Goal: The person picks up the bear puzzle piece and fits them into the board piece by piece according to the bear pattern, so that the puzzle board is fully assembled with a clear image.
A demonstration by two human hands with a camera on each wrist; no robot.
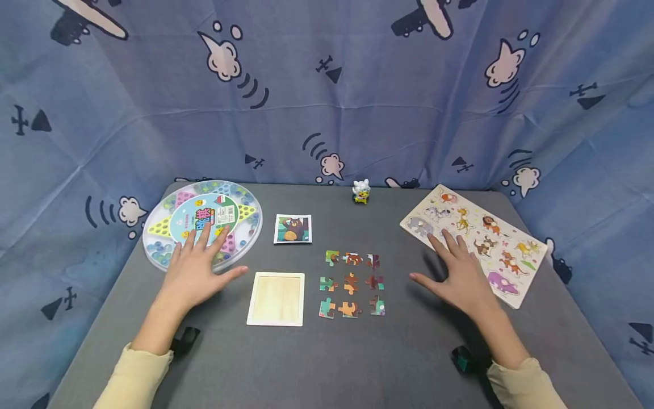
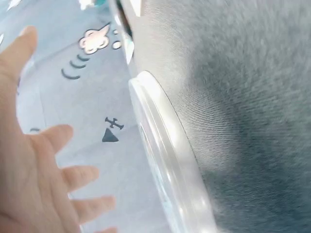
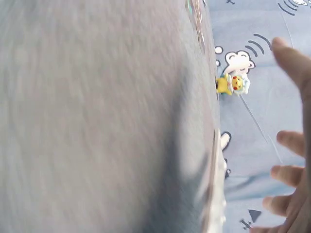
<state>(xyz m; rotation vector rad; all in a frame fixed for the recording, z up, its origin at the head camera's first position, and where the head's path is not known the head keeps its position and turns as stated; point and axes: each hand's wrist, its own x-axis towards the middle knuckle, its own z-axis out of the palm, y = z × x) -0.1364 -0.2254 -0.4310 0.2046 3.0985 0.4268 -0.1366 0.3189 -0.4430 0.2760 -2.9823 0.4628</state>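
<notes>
Curtain (image 1: 286, 74) is showing dusty blue with pink clouds, dark arcs and triangles; table (image 1: 306, 363) is reading plain grey, sleeves (image 1: 135, 378) pale yellow. Disc (image 1: 189, 213) is carrying yellow and pink dotted triangles round a turquoise centre; board (image 1: 477, 233) is displaying multicoloured animals on cream. Pieces (image 1: 351, 282) are mixing brown, green, orange; tray (image 1: 276, 299) is showing pale wood, figurine (image 1: 361, 191) yellow and white.
</notes>
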